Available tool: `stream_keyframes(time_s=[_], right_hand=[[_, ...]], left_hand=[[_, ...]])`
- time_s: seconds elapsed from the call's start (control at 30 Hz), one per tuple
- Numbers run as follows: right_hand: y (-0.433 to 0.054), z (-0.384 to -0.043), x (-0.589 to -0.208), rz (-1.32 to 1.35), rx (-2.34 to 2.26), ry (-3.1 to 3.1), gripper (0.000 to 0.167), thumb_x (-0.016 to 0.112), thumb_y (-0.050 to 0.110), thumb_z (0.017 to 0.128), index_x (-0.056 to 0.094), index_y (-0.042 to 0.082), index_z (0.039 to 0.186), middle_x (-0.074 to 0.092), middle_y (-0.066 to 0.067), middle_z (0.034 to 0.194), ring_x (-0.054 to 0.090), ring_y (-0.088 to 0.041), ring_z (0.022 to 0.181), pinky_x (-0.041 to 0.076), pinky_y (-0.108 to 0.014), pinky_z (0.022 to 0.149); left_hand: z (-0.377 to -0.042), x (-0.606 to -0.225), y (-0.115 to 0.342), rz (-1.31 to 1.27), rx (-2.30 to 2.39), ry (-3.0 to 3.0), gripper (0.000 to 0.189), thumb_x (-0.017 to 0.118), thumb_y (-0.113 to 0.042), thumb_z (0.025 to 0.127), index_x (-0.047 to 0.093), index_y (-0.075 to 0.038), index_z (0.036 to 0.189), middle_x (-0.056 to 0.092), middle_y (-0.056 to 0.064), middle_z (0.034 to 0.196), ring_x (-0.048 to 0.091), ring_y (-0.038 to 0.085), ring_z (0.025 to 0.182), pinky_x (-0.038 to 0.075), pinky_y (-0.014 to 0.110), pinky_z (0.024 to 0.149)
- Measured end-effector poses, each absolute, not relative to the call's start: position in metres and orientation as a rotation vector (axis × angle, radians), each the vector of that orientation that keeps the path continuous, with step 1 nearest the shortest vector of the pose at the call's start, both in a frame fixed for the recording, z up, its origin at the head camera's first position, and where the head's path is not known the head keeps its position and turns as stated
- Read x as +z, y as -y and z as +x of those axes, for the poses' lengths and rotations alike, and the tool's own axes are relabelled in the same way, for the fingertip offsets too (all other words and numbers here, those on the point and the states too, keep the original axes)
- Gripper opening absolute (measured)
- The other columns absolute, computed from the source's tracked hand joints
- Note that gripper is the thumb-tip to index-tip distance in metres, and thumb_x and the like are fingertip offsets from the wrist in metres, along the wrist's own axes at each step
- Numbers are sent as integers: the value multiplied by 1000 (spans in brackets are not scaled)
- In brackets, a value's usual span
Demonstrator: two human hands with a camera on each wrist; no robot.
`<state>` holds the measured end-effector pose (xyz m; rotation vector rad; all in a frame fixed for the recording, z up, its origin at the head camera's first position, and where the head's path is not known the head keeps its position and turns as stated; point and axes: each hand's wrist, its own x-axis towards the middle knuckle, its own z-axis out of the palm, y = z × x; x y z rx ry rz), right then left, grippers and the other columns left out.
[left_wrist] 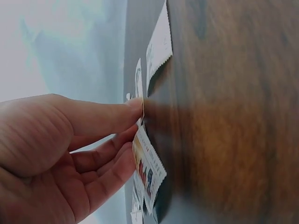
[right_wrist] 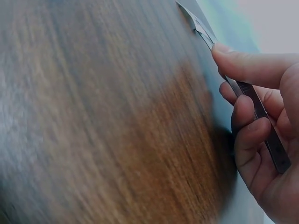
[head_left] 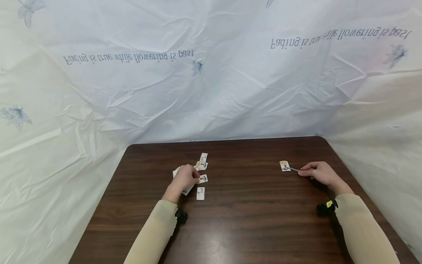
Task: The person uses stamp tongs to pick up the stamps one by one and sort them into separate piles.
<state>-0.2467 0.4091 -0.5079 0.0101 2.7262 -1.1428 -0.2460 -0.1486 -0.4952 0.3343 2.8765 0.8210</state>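
Several small postage stamps with toothed edges lie on the dark wooden table. My left hand (head_left: 185, 178) is low over the left group, its thumb and forefinger pinching the edge of a stamp (head_left: 203, 178). Close by its other fingers, an orange-tinted stamp (left_wrist: 149, 172) shows in the left wrist view. Part of the group is hidden under this hand. Over on the right, my right hand (head_left: 321, 173) grips metal tweezers (right_wrist: 252, 100) between thumb and curled fingers. The tweezer tips reach onto a single stamp (head_left: 284, 165) with an orange top.
Beyond the left hand are an overlapping stamp (head_left: 202, 165) and a paler stamp (head_left: 204, 157). Another stamp (head_left: 200, 193) lies nearer the front. White printed sheeting (head_left: 211, 91) hangs behind and beside the table (head_left: 244, 212).
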Motion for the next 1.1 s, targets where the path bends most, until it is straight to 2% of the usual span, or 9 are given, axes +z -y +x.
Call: stream_keyframes(time_s=[0.43, 0.67, 0.8, 1.1], right_hand=[[-413, -237, -507, 86, -1148, -2748, 51, 81, 40, 97, 74, -5, 121, 68, -7, 93, 59, -24, 78, 49, -36, 66], [-414, -230, -511, 151, -1154, -2785, 57, 78, 45, 99, 73, -5, 124, 69, -12, 111, 61, -22, 86, 51, -34, 71], [-409, -225, -512, 216, -1197, -2809, 60, 76, 47, 99, 71, -6, 127, 70, -16, 116, 62, -22, 87, 51, -34, 72], [-369, -221, -511, 257, -1298, -2776, 65, 77, 51, 98, 71, -5, 130, 67, -20, 126, 64, -21, 89, 52, -34, 73]], left_hand=[[-244, -493, 146, 305, 863, -2862, 4, 85, -7, 91, 81, -6, 91, 71, -1, 83, 64, 15, 74, 56, 36, 69], [-245, -492, 146, 311, 867, -2858, 4, 86, -8, 91, 82, -7, 91, 71, -1, 83, 64, 14, 74, 56, 35, 69], [-246, -493, 147, 307, 870, -2856, 5, 86, -8, 91, 82, -6, 91, 71, -1, 83, 64, 14, 74, 56, 35, 69], [-246, -494, 150, 310, 866, -2861, 4, 86, -7, 91, 82, -7, 90, 71, -2, 82, 63, 14, 74, 55, 35, 70]])
